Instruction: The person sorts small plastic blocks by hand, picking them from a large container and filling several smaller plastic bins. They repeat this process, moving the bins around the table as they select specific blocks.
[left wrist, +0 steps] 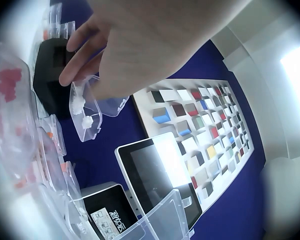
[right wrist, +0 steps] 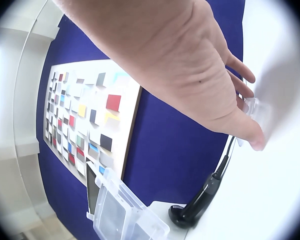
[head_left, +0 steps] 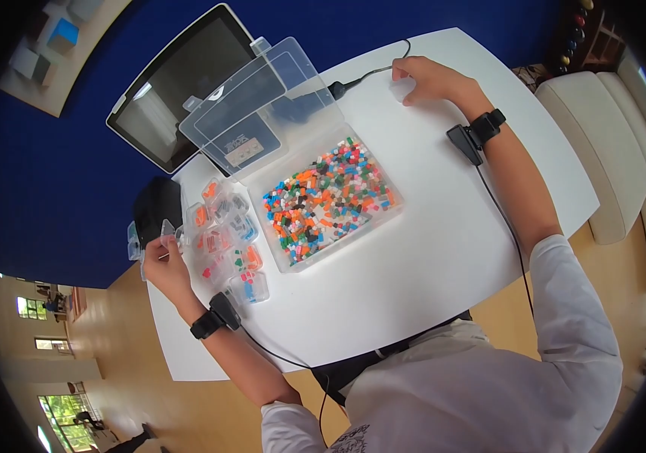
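While the left hand pinches a small clear lidded box at the near left edge of the white table, the right hand lies far across the table with its fingers curled over a small clear container, just beside the black cable. From the left wrist view the small box hangs from the fingertips with its lid swung open, so the grip looks narrow and light; a firmer pinch on the box wall, not the lid, would likely steady it better. The right wrist view shows the fingers hooked round the clear piece, though how tightly I cannot tell.

Between the hands sits the big open tray of mixed coloured beads, its lid tipped back toward the tablet. A cluster of small filled boxes lies touching the tray's left wall. To handle this well, I judge each little box should be kept level and brought low over the table, since a tilted open box would spill. Moving slowly near the cluster would avoid knocking its neighbours.
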